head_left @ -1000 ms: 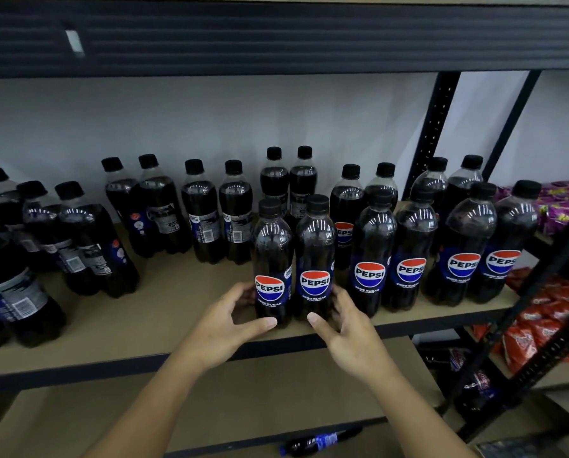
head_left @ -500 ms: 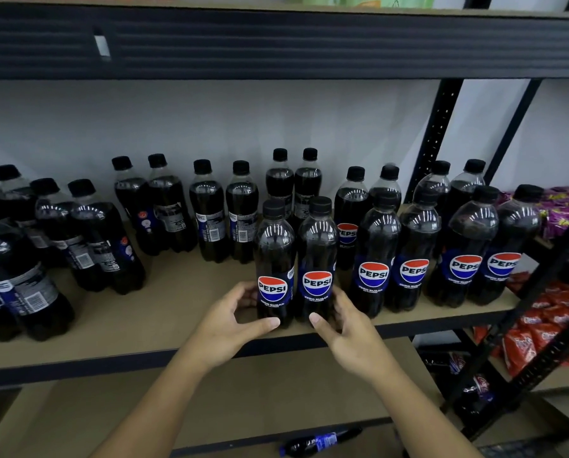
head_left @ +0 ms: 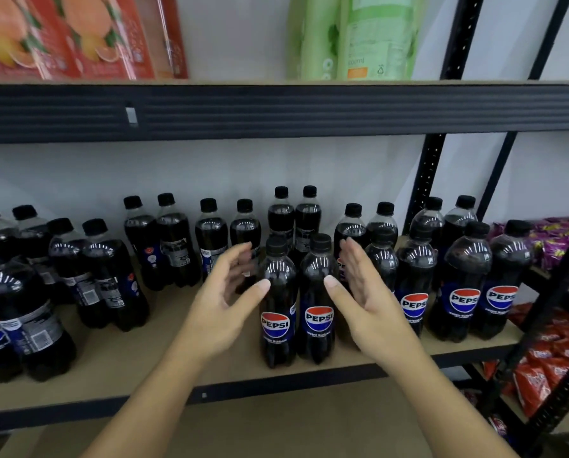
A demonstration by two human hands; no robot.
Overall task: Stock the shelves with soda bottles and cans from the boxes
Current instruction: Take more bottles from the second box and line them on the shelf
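Note:
Two upright Pepsi bottles, the left one (head_left: 276, 312) and the right one (head_left: 318, 305), stand side by side at the front edge of the wooden shelf (head_left: 164, 355). My left hand (head_left: 227, 299) hovers just left of the pair, fingers spread and relaxed, thumb tip near the left bottle's shoulder. On the other side my right hand (head_left: 359, 292) is raised with straight fingers, its thumb close to the right bottle. Neither hand holds anything. Several more Pepsi bottles (head_left: 461, 292) line the shelf to the right and behind.
More dark soda bottles (head_left: 104, 279) crowd the shelf's left part. Above, another shelf carries red-orange cartons (head_left: 78, 34) and green packs (head_left: 369, 38). Black uprights (head_left: 425, 180) stand at the right, with snack bags (head_left: 547, 368) beyond them.
Both hands have let go of the two front bottles and risen from their bases to shoulder height, spreading apart. The view has tilted upward, revealing the upper shelf.

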